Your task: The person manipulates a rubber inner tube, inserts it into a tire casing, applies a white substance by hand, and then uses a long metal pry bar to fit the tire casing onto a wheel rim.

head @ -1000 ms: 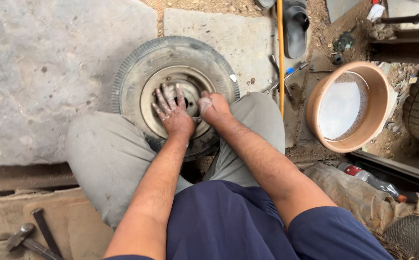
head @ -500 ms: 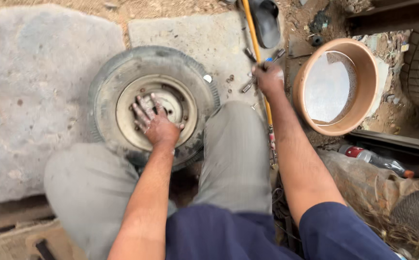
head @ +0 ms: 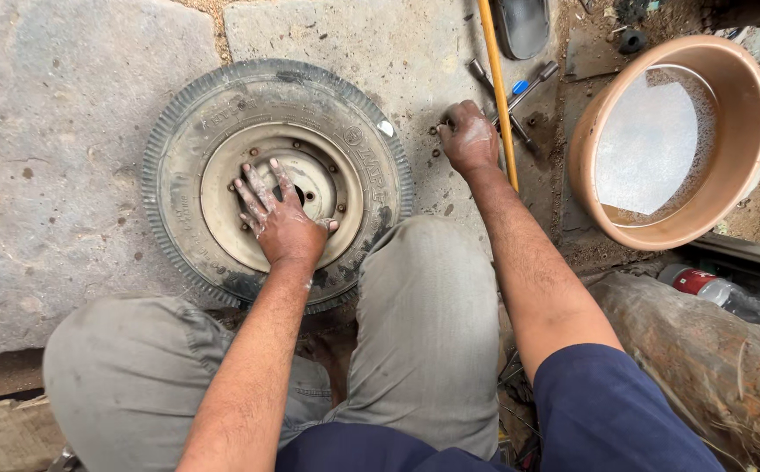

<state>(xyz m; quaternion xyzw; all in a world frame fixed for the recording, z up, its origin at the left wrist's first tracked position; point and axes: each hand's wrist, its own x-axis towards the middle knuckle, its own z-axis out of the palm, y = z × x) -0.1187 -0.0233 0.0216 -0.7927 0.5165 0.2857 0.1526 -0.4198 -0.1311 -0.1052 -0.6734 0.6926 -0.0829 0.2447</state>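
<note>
A small worn tyre [head: 179, 149] on a pale metal rim [head: 223, 179] lies flat on a stone slab in front of my knees. My left hand [head: 279, 223] presses flat on the rim's middle with its fingers spread, holding nothing. My right hand [head: 469, 135] rests on the stone just right of the tyre, fingers curled down beside a few small dark nuts [head: 435, 133]. Whatever sits under those fingers is hidden. Both hands are smeared with pale dust.
A yellow rod [head: 498, 87] runs up the stone right of my right hand, with a cross wrench [head: 533, 83] beside it. A round terracotta basin [head: 738, 70] of water stands at right. A plastic bottle [head: 703, 284] and a dirty sack [head: 703, 358] lie below it.
My right hand left the rim, reached out to the yellow rod, and now sits lower on the stone by the nuts. My left hand stayed on the rim.
</note>
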